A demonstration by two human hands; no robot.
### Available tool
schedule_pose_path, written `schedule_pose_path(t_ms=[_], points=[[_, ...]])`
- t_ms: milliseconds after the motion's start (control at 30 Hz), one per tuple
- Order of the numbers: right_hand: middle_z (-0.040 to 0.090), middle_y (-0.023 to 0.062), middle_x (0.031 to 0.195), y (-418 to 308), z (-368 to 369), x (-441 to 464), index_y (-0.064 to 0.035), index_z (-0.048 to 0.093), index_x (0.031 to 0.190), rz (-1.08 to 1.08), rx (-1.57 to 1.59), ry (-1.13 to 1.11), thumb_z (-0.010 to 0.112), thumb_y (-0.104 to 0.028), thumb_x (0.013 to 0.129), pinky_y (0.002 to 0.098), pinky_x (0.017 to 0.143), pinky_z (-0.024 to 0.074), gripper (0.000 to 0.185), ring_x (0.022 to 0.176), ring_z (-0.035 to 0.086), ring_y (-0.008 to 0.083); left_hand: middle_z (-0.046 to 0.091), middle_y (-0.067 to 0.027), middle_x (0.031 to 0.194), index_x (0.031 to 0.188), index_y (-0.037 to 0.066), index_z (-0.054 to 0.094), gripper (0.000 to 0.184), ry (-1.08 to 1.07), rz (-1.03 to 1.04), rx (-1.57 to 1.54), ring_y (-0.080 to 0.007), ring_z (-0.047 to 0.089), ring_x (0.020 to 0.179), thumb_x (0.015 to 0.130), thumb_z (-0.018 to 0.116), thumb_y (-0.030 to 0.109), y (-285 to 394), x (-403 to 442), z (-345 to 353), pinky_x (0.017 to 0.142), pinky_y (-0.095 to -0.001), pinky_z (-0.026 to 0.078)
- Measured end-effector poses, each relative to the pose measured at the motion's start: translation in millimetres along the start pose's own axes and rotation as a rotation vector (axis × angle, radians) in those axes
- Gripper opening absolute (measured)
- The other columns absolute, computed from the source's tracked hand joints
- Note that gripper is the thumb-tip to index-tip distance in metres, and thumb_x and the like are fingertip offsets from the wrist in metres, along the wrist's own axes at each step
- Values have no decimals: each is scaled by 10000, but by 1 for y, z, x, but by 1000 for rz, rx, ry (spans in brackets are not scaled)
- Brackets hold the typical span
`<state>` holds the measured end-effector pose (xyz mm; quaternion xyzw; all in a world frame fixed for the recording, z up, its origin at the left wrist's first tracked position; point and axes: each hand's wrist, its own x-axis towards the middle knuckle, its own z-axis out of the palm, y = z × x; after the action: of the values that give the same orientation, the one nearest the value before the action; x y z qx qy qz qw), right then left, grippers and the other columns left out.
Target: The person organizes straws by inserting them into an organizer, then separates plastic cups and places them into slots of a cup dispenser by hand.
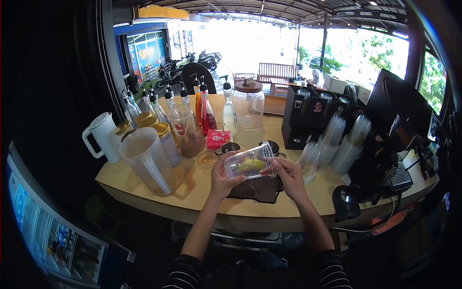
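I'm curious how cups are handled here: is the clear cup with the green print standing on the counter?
No, the left hand and right hand hold the cup tilted above the counter.

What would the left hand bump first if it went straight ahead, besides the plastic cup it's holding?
Probably the small dark metal cup beyond the left hand, beside the pink jelly packet. Depth is unclear, so the hand might pass over it instead.

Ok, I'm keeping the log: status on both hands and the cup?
Left hand around clear cup, right hand at its rim. Cup tipped sideways, above dark cloth. Nothing visibly blocking.
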<state>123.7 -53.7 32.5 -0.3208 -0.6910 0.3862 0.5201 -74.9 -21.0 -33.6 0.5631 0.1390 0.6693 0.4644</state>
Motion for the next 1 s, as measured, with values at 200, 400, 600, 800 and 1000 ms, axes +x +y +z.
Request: schedule_pose_path(t_ms=[200, 400, 600, 800, 1000], points=[[665, 96, 748, 12, -9, 4, 31, 607, 1069, 25, 19, 34, 457, -250, 940, 226, 641, 435, 344, 716, 618, 107, 473, -126, 1250, 1240, 17, 421, 724, -40, 27, 94, -224, 476, 1149, 618, 791, 19, 5, 1, 5, 978, -371, 410], [666, 113, 780, 7, -5, -3, 78, 581, 1067, 6, 137, 55, 447, -291, 945, 266, 710, 501, 411, 735, 636, 148, 461, -126, 1255, 1247, 8, 407, 674, -49, 22, 56, -217, 477, 1143, 670, 753, 42, 1, 12, 7, 965, -368, 422], [653, 140, 809, 5, -14, -3, 104, 570, 1057, -38, 55, 76, 440, -241, 952, 274, 709, 521, 384, 757, 635, 164, 460, -132, 1259, 1249, 7, 406, 648, -9, -64, -138, -215, 478, 1140, 699, 741, 81, -15, 16, 15, 958, -363, 427], [666, 130, 836, 3, -25, -4, 75, 595, 1047, -11, 53, 85, 445, -287, 947, 282, 727, 506, 405, 769, 640, 167, 454, -136, 1266, 1262, 11, 391, 676, -42, -16, -51, -225, 474, 1148, 697, 751, 100, -19, 20, 25, 958, -372, 427], [631, 118, 996, 29, -23, -8, 68, 534, 1136, 22, 437, -45, 439, -231, 952, 267, 828, 474, 363, 921, 609, 164, 412, -141, 1307, 1306, 28, 305, 783, 15, 13, -139, -235, 435, 1192, 699, 770, 199, -28, 29, 49, 994, -360, 391]])
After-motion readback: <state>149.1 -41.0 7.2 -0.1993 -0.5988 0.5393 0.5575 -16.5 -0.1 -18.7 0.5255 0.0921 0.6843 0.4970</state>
